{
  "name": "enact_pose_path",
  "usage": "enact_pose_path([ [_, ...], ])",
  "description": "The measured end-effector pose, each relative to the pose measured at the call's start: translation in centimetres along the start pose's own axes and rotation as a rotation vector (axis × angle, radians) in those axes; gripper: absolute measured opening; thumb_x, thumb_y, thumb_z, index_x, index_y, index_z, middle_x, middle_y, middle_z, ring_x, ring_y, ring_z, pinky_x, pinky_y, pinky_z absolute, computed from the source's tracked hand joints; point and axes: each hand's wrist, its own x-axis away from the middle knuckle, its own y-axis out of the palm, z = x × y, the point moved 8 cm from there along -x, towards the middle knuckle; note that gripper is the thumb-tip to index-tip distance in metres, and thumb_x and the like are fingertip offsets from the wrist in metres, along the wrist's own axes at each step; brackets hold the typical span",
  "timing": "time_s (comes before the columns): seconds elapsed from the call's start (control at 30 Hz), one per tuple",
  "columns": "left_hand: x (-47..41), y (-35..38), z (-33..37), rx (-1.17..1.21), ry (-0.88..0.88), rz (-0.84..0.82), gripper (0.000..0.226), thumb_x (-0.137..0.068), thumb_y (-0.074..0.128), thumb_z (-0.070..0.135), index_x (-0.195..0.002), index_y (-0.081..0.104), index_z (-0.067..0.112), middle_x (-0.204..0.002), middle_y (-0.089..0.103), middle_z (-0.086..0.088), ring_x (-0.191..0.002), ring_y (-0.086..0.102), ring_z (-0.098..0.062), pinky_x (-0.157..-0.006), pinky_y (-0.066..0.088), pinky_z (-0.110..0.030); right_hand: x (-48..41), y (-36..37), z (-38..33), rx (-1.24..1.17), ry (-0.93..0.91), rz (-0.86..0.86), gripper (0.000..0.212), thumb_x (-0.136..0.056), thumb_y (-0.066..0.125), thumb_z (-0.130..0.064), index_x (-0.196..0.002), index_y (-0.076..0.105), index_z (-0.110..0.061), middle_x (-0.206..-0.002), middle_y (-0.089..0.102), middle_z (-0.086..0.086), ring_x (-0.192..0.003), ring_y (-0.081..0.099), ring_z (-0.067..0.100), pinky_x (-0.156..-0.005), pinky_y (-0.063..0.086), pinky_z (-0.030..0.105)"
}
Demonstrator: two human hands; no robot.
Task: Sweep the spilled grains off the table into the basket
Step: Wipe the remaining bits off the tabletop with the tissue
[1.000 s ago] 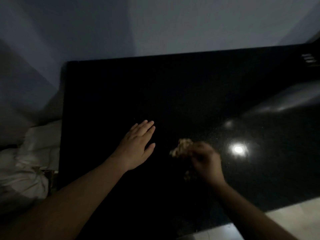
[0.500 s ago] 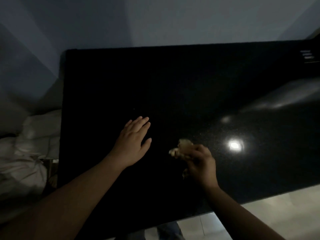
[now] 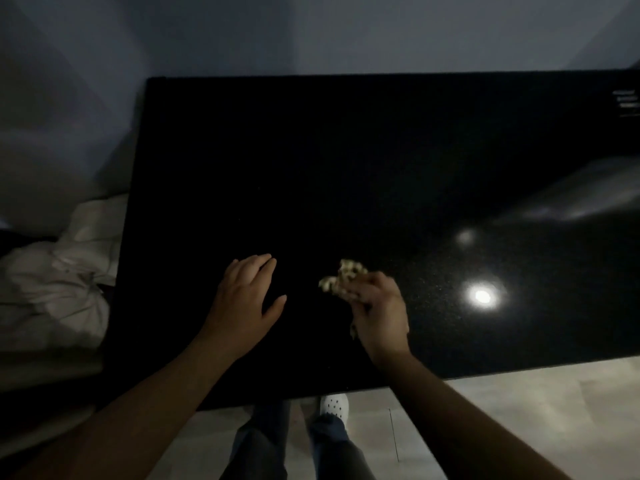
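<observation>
Black glossy worktop: L hand lies flat, fingers straight, close together, thumb out. R hand: fingers curled round pale crumpled wad, nr front edge.

Pale beige clump of grains, gripped in the right hand's curled fingers, over the glossy black table, near its front edge.

Bare forearms, dark blue trousers, one white perforated clog.
</observation>
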Motion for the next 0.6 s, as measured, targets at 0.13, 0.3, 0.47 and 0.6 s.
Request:
enact_pose_path([
  [0.13,0.9,1.2,-0.4,-0.095,-0.096,-0.004,0.078,-0.085,0.027,0.060,-0.140,0.042,0.006,-0.143,0.043,-0.013,-0.133,0.037,-0.031,-0.114,0.023,-0.049,3.7,0.7,-0.2,-0.074,-0.009,-0.135,0.022,-0.084,0.071,-0.015,-0.099,0.073,-0.030,-0.096,0.059,-0.012,-0.093,0.053,0.003,-0.079,0.047,0.018],
  [0.3,0.3,1.8,-0.5,-0.121,-0.179,0.084,0.066,-0.091,0.051,0.047,-0.142,0.038,0.006,-0.146,0.036,-0.015,-0.136,0.029,-0.033,-0.116,0.017,-0.050,-0.1,-2.4,0.4,-0.093,0.008,0.009,0.019,-0.085,0.070,-0.009,-0.099,0.073,-0.021,-0.091,0.060,-0.013,-0.090,0.058,0.010,-0.078,0.049,0.025],
  [0.47,0.9,2.7,-0.4,-0.156,-0.207,0.081,0.067,-0.092,0.049,0.048,-0.145,0.033,0.011,-0.152,0.027,-0.013,-0.140,0.020,-0.031,-0.116,0.012,-0.050,2.4,0.1,-0.1,0.001,-0.078,-0.034,0.023,-0.087,0.067,-0.014,-0.107,0.072,-0.023,-0.103,0.061,-0.006,-0.099,0.052,0.012,-0.086,0.047,0.028],
  [0.6,2.8,2.8,-0.9,-0.183,-0.201,0.084,0.066,-0.093,0.045,0.049,-0.145,0.032,0.011,-0.152,0.026,-0.013,-0.140,0.020,-0.031,-0.117,0.013,-0.050,7.1,0.5,-0.3,-0.028,-0.177,-0.049,0.029,-0.079,0.073,-0.007,-0.101,0.074,-0.026,-0.102,0.062,-0.010,-0.098,0.050,0.003,-0.085,0.044,0.018],
])
